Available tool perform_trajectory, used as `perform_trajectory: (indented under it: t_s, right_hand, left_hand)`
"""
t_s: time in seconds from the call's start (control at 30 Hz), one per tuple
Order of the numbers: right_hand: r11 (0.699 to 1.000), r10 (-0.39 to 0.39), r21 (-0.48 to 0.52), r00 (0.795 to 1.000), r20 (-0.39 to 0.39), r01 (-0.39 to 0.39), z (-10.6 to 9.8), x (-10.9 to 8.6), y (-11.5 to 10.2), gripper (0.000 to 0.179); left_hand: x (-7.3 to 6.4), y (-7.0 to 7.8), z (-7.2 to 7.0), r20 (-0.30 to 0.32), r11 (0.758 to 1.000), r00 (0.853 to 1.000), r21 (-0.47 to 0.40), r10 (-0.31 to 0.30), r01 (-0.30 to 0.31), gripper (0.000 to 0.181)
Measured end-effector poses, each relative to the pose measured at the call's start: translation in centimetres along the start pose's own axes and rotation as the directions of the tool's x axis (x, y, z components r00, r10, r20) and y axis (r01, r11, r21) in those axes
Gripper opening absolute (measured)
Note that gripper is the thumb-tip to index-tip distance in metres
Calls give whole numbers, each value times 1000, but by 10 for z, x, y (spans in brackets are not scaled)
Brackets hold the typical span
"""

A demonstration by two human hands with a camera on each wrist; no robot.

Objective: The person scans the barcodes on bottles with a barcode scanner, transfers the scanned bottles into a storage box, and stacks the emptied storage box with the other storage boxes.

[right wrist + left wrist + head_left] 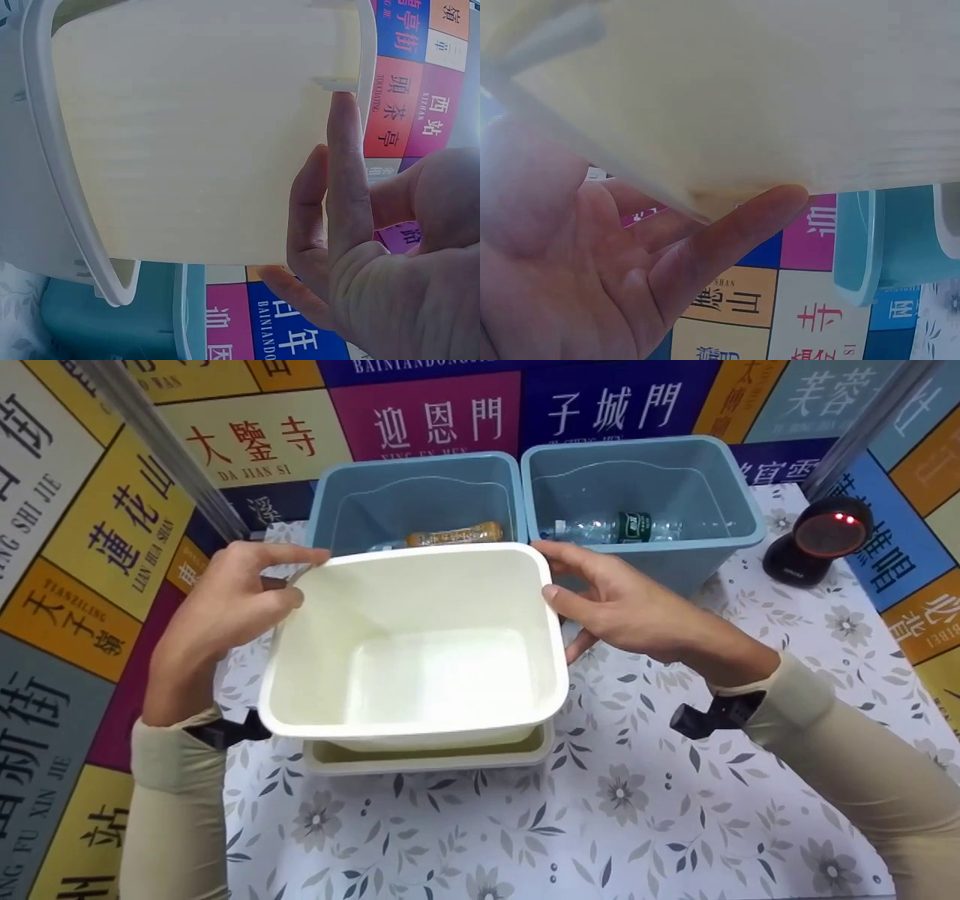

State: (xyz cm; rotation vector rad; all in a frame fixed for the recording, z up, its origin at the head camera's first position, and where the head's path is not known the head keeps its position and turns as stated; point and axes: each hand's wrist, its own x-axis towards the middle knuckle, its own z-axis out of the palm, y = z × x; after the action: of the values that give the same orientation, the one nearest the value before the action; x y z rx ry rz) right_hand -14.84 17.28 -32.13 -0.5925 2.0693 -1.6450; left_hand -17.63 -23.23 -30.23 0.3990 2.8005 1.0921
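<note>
A cream plastic bin point(420, 592), with nothing inside it, is tilted so its inside faces me. My left hand point(229, 604) grips the rim at its upper left corner, thumb and fingers around the edge. On the opposite side my right hand point(626, 604) holds the rim, and in the right wrist view its fingers point(347, 165) lie along the outer wall under the lip. Below the held bin, the front rim of a second cream bin point(427, 763) shows; the rest of it is hidden. The left wrist view has the held bin's outer wall point(742, 90) close up.
Two blue-grey bins stand behind: the left one point(319, 510) contains an orange-labelled bottle point(457, 534), the right one point(720, 544) a clear bottle with a green label point(636, 526). A black scanner point(817, 540) is at the right on the floral tablecloth point(660, 810). Printed panels surround the table.
</note>
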Motion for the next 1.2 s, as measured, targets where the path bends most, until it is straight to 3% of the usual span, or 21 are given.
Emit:
perform_trajectory:
  t_s: [0.53, 0.77, 0.97, 1.2]
  right_hand:
    - [999, 28, 25, 1000, 6, -29, 2, 1, 18, 59]
    - [996, 72, 53, 997, 10, -72, 5, 2, 27, 77]
    - [993, 93, 67, 996, 16, -94, 8, 3, 38, 80]
    - [990, 138, 35, 990, -5, -137, 14, 4, 49, 86]
  left_hand:
    - [4, -12, 12, 34, 1000, 999, 27, 14, -15, 51]
    - [5, -18, 18, 42, 1000, 999, -6, -6, 6, 50]
    - [6, -25, 24, 36, 1000, 999, 23, -10, 9, 50]
    - [6, -35, 31, 18, 999, 999, 37, 29, -30, 51]
